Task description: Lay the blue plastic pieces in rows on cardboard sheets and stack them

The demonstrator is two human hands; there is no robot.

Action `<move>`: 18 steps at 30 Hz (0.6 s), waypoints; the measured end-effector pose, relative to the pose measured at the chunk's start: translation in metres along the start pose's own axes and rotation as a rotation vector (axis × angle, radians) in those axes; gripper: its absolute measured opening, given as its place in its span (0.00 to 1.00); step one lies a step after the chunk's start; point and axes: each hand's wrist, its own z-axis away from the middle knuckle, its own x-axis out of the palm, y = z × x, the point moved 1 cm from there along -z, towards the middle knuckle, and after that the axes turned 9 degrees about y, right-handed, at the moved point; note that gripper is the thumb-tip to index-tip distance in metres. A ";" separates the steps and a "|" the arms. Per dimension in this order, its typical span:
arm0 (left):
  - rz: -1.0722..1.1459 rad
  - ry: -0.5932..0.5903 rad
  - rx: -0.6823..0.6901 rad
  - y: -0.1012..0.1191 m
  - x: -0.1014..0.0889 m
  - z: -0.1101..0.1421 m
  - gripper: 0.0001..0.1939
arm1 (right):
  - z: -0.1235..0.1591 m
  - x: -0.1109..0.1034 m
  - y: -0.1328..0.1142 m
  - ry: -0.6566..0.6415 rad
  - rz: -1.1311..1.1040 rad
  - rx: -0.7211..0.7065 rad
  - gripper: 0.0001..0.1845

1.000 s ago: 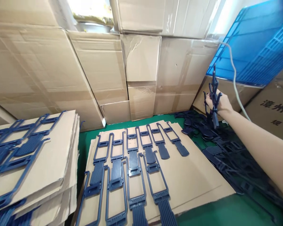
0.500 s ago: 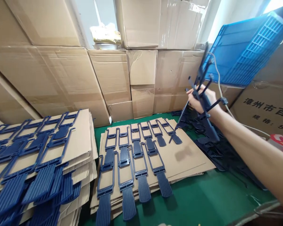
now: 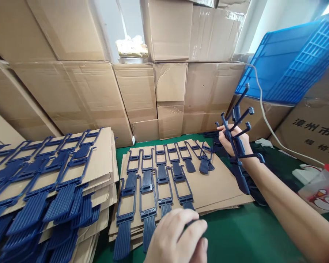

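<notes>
My right hand is closed around several dark blue plastic frames, raised over the right side of a cardboard sheet, their arms sticking out in different directions. My left hand is at the bottom middle, fingers curled in, in front of the nearest row; what it holds, if anything, is hidden. On the cardboard sheet lie two rows of matching blue frames with ribbed paddles. At the far-right end of the back row, two frames lie crossed, one over the other.
To the left stands a stack of cardboard sheets layered with more blue frames. Cardboard boxes wall the back. A blue crate, a white cable and a plastic container are on the right. The tabletop is green.
A frame that hung tilted at the back row's right end now lies crossed over its neighbour. My right hand's bundle has come lower. My left hand has risen into view at the bottom.
</notes>
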 end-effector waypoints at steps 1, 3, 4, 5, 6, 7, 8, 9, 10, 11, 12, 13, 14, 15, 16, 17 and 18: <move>0.004 -0.022 -0.016 -0.002 -0.002 -0.007 0.11 | 0.000 -0.003 -0.001 0.002 -0.018 -0.017 0.08; 0.001 -0.107 -0.087 -0.009 0.001 -0.024 0.10 | 0.001 -0.008 -0.003 0.015 -0.046 -0.043 0.07; -0.001 -0.165 -0.139 -0.013 0.005 -0.035 0.10 | 0.002 -0.012 -0.003 0.032 -0.047 -0.038 0.07; -0.010 -0.220 -0.199 -0.018 0.012 -0.046 0.09 | 0.004 -0.015 -0.002 0.057 -0.044 -0.014 0.06; -0.015 -0.318 -0.244 -0.024 0.022 -0.057 0.10 | 0.007 -0.019 -0.001 0.093 -0.045 0.029 0.06; -0.050 -0.376 -0.277 -0.030 0.035 -0.069 0.11 | 0.010 -0.022 0.001 0.129 -0.054 0.088 0.05; -0.105 -0.440 -0.301 -0.037 0.050 -0.080 0.13 | 0.015 -0.024 0.004 0.166 -0.081 0.160 0.06; -0.162 -0.538 -0.310 -0.044 0.067 -0.090 0.14 | 0.021 -0.026 0.008 0.202 -0.126 0.247 0.06; -0.190 -0.586 -0.316 -0.050 0.085 -0.098 0.15 | 0.028 -0.028 0.013 0.230 -0.182 0.345 0.07; -0.216 -0.615 -0.329 -0.056 0.104 -0.105 0.15 | 0.037 -0.028 0.019 0.257 -0.236 0.447 0.07; -0.241 -0.639 -0.339 -0.061 0.122 -0.109 0.14 | 0.046 -0.028 0.026 0.283 -0.301 0.552 0.06; -0.271 -0.658 -0.351 -0.065 0.140 -0.110 0.13 | 0.056 -0.028 0.034 0.306 -0.384 0.653 0.05; -0.295 -0.671 -0.360 -0.068 0.156 -0.110 0.13 | 0.066 -0.029 0.042 0.319 -0.486 0.752 0.05; -0.318 -0.678 -0.365 -0.070 0.170 -0.109 0.16 | 0.075 -0.029 0.050 0.313 -0.599 0.855 0.05; -0.339 -0.683 -0.370 -0.071 0.182 -0.106 0.19 | 0.083 -0.031 0.057 0.286 -0.717 0.964 0.05; -0.357 -0.684 -0.372 -0.072 0.192 -0.104 0.23 | 0.090 -0.033 0.064 0.242 -0.828 1.072 0.06; -0.371 -0.687 -0.372 -0.072 0.201 -0.101 0.26 | 0.096 -0.037 0.070 0.191 -0.922 1.167 0.06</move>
